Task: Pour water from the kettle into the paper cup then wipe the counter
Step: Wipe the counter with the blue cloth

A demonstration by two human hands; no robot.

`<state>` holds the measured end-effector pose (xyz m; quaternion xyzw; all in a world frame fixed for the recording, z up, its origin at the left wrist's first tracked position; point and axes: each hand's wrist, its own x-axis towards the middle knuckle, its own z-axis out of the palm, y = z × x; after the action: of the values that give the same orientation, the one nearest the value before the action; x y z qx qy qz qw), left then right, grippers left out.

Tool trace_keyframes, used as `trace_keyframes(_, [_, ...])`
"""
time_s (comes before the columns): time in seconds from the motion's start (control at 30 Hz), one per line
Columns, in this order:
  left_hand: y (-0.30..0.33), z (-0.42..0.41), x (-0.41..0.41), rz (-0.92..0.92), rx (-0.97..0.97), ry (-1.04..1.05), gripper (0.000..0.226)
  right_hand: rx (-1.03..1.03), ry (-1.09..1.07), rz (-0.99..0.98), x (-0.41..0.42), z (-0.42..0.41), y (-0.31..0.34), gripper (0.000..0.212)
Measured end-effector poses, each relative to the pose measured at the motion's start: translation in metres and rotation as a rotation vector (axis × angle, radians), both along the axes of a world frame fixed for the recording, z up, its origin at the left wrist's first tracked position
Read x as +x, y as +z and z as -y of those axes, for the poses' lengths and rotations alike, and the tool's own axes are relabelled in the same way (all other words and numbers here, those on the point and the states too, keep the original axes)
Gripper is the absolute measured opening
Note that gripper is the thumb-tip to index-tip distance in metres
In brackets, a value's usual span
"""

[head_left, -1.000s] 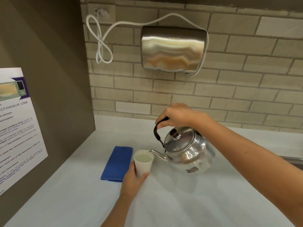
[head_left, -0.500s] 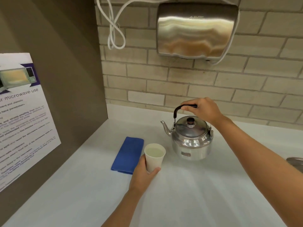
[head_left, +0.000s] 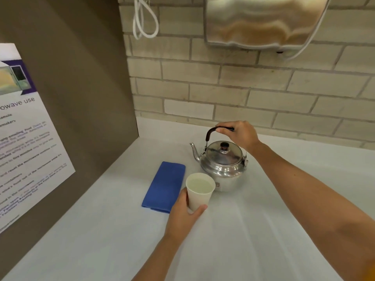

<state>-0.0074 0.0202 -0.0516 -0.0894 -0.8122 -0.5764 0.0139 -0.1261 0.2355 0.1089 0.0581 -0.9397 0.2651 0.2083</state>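
I see the kettle upright on the white counter, my right hand clasping its handle; just in front, my left hand grips the water-filled paper cup, blue cloth flat alongside

the kettle stands upright on the table, near the wall behind it. the paper cup stands just in front of the kettle, water in it. the cloth lies flat just left of the cup.
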Motion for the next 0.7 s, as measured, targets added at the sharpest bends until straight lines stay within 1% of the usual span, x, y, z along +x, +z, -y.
trace_keyframes(0.2, [-0.001, 0.001, -0.001, 0.03, -0.003, -0.001, 0.066, -0.089, 0.037, 0.024, -0.009, -0.005, -0.011, 0.023])
trace_keyframes(0.27, [0.0, 0.001, 0.0, 0.036, -0.013, 0.0, 0.067, -0.064, 0.038, 0.014, -0.009, -0.007, -0.013, 0.025])
trace_keyframes(0.33, [0.001, 0.0, 0.0, 0.039, -0.013, -0.01, 0.069, 0.011, 0.032, 0.002, -0.006, -0.007, -0.011, 0.03])
trace_keyframes(0.37, [0.003, 0.0, 0.001, 0.04, -0.008, -0.017, 0.072, 0.068, 0.028, -0.022, -0.001, -0.007, -0.009, 0.033])
trace_keyframes(0.43, [0.009, 0.003, 0.004, 0.025, -0.014, -0.048, 0.08, 0.189, -0.005, -0.156, 0.013, -0.005, -0.006, 0.038])
trace_keyframes(0.47, [0.012, 0.007, 0.009, 0.007, -0.041, -0.073, 0.083, 0.201, -0.047, -0.242, 0.025, -0.005, -0.007, 0.039])
trace_keyframes(0.53, [0.016, 0.021, 0.021, -0.048, -0.123, -0.139, 0.08, 0.107, -0.121, -0.343, 0.058, -0.002, -0.021, 0.039])
trace_keyframes(0.6, [0.024, 0.044, 0.028, -0.086, -0.117, -0.175, 0.069, 0.021, -0.119, -0.296, 0.097, 0.003, -0.05, 0.039])
trace_keyframes(0.67, [0.032, 0.064, 0.014, -0.12, -0.051, -0.117, 0.057, 0.089, -0.095, -0.164, 0.131, 0.005, -0.087, 0.038])
trace_keyframes(0.7, [0.036, 0.07, -0.001, -0.147, -0.075, -0.072, 0.051, 0.134, -0.088, -0.075, 0.145, 0.005, -0.104, 0.036])
